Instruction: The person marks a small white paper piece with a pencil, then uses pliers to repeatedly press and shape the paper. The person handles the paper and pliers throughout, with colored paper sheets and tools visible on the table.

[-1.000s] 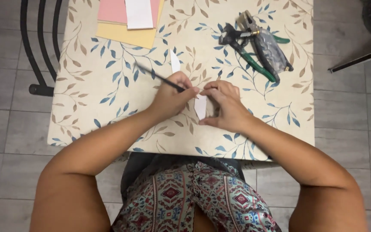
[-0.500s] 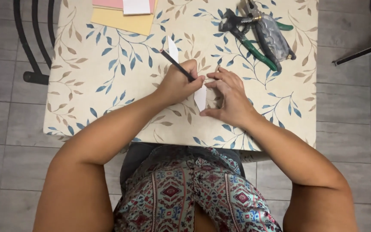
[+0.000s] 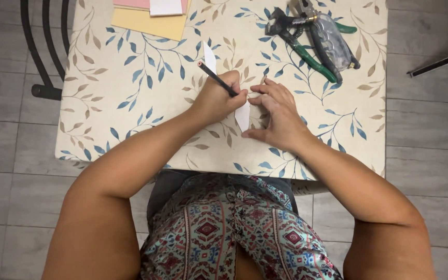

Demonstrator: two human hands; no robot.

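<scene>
Left hand [image 3: 216, 101] pinches a dark pencil [image 3: 217, 79], tip at the upper end of a white paper piece [image 3: 242, 115] near the table's [image 3: 130, 103] front edge, middle. Right hand [image 3: 281, 116] pins the paper flat, fingers spread. Best keep that hand pressing close to the pencil tip so the paper cannot slide; light, steady strokes.

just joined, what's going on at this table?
A seated person works on a small white paper cutout on the leaf-patterned table. The left hand holds a black pencil at the cutout's upper end; the right hand pins the cutout flat. Green-handled pliers and coloured paper sheets lie at the far edge.
</scene>
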